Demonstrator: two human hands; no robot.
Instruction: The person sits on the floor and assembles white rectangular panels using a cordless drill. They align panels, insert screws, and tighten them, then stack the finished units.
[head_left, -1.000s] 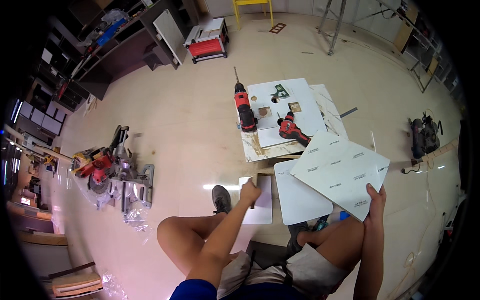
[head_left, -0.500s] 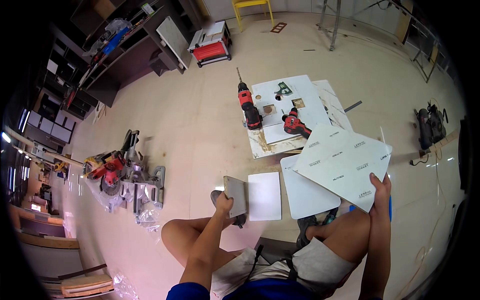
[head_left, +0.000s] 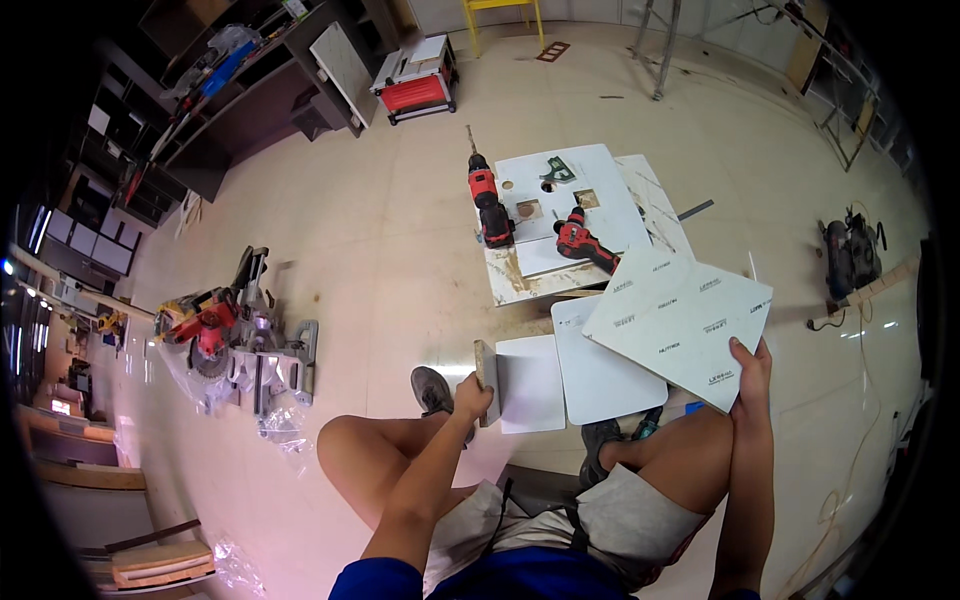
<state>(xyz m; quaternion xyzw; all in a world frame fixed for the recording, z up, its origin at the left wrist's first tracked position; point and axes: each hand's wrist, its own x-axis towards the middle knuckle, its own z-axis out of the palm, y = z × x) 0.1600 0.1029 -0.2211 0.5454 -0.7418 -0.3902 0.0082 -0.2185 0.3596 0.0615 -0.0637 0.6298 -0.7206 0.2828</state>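
My left hand (head_left: 472,398) grips a small white board (head_left: 485,362) with a raw brown edge, held on edge above the floor. A white rectangular panel (head_left: 532,392) lies flat just right of it. In my right hand (head_left: 753,376) is a larger white board (head_left: 690,318) with printed marks, pinched at its near right corner with the thumb on top. That board is tilted and partly covers a white panel with rounded corners (head_left: 600,375) on the floor. The fingers under the board are hidden.
Ahead, stacked boards (head_left: 625,200) carry a red-black drill with a long bit (head_left: 487,200), a second drill (head_left: 583,243) and a green square (head_left: 560,170). A mitre saw (head_left: 212,335) stands left; black tools (head_left: 850,255) and a cord lie right. A red-sided bench (head_left: 415,90) stands far off.
The small board in my left hand has turned edge-on and moved right, reaching the flat panel's left edge. My right hand still holds the larger board. The whole view has shifted slightly.
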